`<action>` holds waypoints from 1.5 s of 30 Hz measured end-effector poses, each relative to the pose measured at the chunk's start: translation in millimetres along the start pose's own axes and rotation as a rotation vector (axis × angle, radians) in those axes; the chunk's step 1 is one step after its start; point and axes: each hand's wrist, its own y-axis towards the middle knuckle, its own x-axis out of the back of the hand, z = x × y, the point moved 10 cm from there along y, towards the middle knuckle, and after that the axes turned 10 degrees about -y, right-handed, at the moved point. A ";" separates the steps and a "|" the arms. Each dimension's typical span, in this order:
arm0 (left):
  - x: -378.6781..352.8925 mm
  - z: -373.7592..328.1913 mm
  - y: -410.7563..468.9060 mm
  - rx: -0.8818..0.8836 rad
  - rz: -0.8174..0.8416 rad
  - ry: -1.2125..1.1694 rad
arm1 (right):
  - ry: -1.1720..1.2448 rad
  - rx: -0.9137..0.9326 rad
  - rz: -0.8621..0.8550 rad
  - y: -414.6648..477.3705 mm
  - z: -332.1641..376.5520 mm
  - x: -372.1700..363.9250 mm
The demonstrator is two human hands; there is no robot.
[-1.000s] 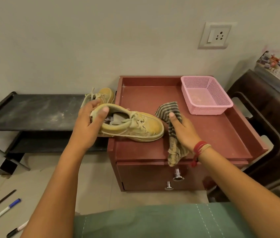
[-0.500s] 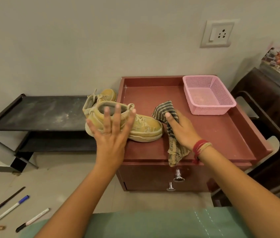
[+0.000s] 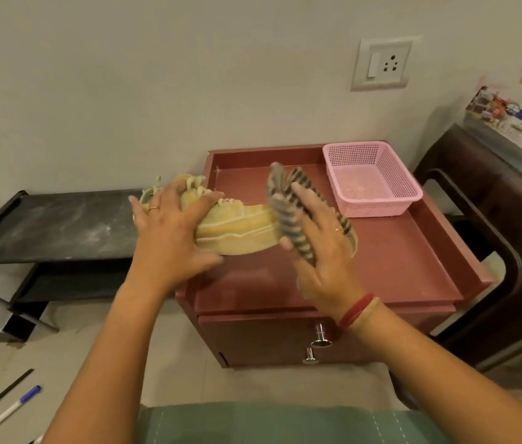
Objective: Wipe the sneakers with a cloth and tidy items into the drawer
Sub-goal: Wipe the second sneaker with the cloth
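1. Tan sneaker (image 3: 240,230) is sitting at the left side of a red-brown cabinet top (image 3: 397,267), tipped so its side & sole edge are facing the camera. Can't tell whether it's resting on the top or hanging just above it.
2. Left hand (image 3: 173,235) is grasping the sneaker at the lace & collar end, fingers curling over the top and thumb lying low by the sole.
3. Right hand (image 3: 320,251) is holding a striped cloth (image 3: 288,213), which is running between thumb & fingers and pressing against the toe end.
4. Handling, as a judgement:
   - The sneaker is prob. light.
   - Its sole is looking stiff and its upper soft, so the collar or heel is giving the firmest hold.
   - Loose laces are likely to snag.
   - The cloth is limp & thin, so it's needing a bunched grip, w/ flat fingers behind it to carry pressure.
5. A second sneaker (image 3: 152,193) is peeking out behind the left hand, beside a black shelf (image 3: 54,225).
6. A pink basket (image 3: 410,200) is standing at the back right of the top.
7. The drawer (image 3: 269,341) below is sitting shut, w/ two metal knobs (image 3: 320,339) showing.
8. Pens (image 3: 6,411) are lying on the floor at lower left, prob. the items awaiting tidying.
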 end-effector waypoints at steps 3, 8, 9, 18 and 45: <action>5.0 -0.3 -3.6 -0.089 0.037 -0.139 | -0.247 0.214 0.056 -4.7 28.9 -9.1; -3.9 -2.3 -6.3 -0.142 0.041 -0.212 | 0.160 -0.060 -0.038 -0.1 -2.6 -7.3; -4.1 -3.7 -5.5 -0.153 0.036 -0.218 | 0.263 -0.144 -0.047 0.3 -10.0 -9.3; 0.5 2.3 -5.4 -0.102 -0.021 -0.234 | 0.466 -0.409 -0.176 4.2 -31.9 16.5; 13.1 11.7 -15.4 -0.160 -0.136 -0.345 | -0.271 0.362 0.142 2.3 42.1 -11.3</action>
